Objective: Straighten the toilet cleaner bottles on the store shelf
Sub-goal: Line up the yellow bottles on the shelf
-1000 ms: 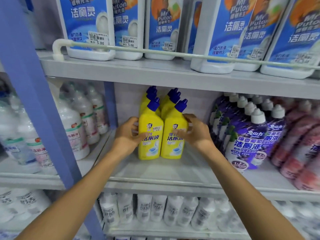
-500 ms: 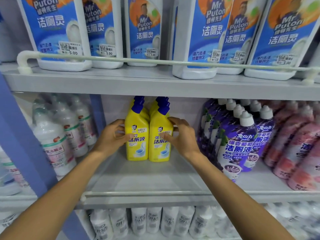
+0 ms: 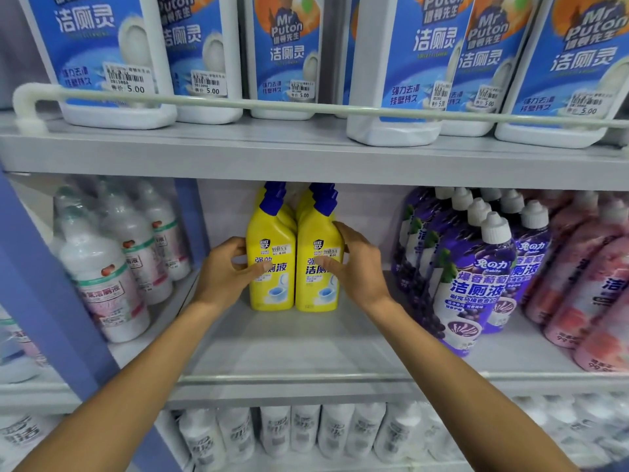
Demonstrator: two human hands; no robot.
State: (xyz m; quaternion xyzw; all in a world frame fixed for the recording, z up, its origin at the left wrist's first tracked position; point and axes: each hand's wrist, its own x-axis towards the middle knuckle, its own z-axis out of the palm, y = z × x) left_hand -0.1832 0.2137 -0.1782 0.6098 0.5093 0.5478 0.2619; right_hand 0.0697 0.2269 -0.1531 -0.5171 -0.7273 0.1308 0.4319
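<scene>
Yellow bottles [image 3: 272,233] now stand flush — left hand [image 3: 226,270] grips one, right hand [image 3: 357,270] seemingly cups the other.

I stand at a shop's cleaning-products aisle: grey shelves [image 3: 289,345] hold ranked identical bottles [image 3: 272,291], price stickers [image 3: 129,80] read 5.00, and a guard rail [image 3: 272,104] fronts the upper tier.

Yellow bottles [image 3: 272,233] between left-hand fingers [image 3: 235,245] and right-hand fingers [image 3: 345,233]: bright yellow bodies, dark blue caps [image 3: 272,199], blue lettering, pale blue toilet picture, white price stickers.
Right of right-hand fingers: purple bottles [image 3: 473,284], white caps, grape print, white lettering; beyond them, pink bottles [image 3: 585,267].
Left of left-hand fingers: white bottles [image 3: 102,267], pink-and-green labels; blue post [image 3: 41,284].
Above fingers: white jugs [image 3: 98,46], blue labels, orange patches.
Shelf [image 3: 289,345] grey.
</scene>
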